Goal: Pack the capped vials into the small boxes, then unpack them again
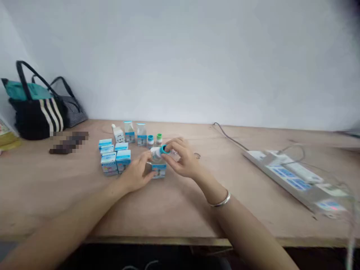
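2 hands (134, 174) (181, 159) on btl (155, 153), edge (157, 240) far

A clear bottle (155, 154) with a teal cap (164, 150) is gripped by the left hand (135, 174) and right hand (182, 158) above the plywood table (180, 213). Blue-and-white cartons (114, 159) are grouped just beside them.

No words or numbers can be read anywhere: the printing on the small boxes (123, 157) is too blurred to make out, as are the labels on the small bottles (141, 139) and the held bottle (155, 153). The power strip (287, 176) shows blue printed panels, and the packet (7, 139) at the left edge shows print, both illegible.
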A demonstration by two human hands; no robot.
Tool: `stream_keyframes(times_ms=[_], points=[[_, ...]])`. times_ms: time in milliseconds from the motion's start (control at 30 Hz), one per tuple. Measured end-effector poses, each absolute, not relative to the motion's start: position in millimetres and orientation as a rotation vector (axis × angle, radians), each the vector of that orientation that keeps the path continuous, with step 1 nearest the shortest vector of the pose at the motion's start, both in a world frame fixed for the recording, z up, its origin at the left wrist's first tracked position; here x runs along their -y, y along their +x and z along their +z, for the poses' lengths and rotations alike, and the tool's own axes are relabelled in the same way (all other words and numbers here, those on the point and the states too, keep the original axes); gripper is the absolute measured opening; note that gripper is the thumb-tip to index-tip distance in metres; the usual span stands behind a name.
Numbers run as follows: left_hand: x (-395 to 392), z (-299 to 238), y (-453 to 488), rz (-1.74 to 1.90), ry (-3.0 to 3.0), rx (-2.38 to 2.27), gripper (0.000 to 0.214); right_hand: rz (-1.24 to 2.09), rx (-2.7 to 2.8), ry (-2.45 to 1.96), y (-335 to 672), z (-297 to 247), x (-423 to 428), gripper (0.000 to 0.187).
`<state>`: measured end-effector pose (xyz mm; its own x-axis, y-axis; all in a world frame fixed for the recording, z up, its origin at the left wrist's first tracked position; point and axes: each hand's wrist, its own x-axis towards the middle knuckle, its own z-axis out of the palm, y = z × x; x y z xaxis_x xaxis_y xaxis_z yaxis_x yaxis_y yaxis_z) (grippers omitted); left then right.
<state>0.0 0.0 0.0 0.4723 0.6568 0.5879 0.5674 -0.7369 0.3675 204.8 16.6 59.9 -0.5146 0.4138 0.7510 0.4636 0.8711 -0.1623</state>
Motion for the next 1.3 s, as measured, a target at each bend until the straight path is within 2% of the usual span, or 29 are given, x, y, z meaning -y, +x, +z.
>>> stream_keyframes(times_ms=[133, 300, 533, 800, 867, 933, 1000, 1067, 1300], points=[[1.0, 0.1, 0.6, 1.153, 2.586, -1.094, 0.056, -0.046, 2.208, -0.668, 212.8, 56.2, -12.9, 0.01], [1.8, -0.2, 0.1, 1.138, 2.602, -1.108, 0.062, 0.001, 2.221, -0.764, 210.0, 49.6, -14.1, 0.025], [-0.3, -3.7, -1.5, 1.127, 2.598, -1.109, 0.063, 0.021, 2.262, -0.849, 199.9, 41.3, -14.5, 0.02], [0.6, -0.4, -1.0, 1.124, 2.66, -1.068, 0.05, 0.001, 2.248, -0.893, 205.3, 42.7, -20.8, 0.027], [1.5, 0.4, -1.1, 1.122, 2.698, -1.055, 0.046, 0.008, 2.092, -1.091, 218.1, 48.7, -27.6, 0.028], [1.6, 0.1, -1.4, 1.118, 2.719, -1.065, 0.043, -0.007, 1.953, -1.513, 233.6, 53.7, -33.9, 0.028], [0.9, -0.9, -1.7, 1.103, 2.723, -1.072, 0.042, 0.067, 1.983, -1.948, 247.0, 55.1, -38.2, 0.022], [0.0, -1.8, -1.9, 1.093, 2.718, -1.071, 0.042, 0.159, 2.047, -2.174, 254.7, 52.6, -40.4, 0.017], [0.0, -0.6, -2.3, 1.069, 2.723, -1.082, 0.043, 0.295, 2.142, -2.098, 253.5, 45.8, -38.6, 0.01]])
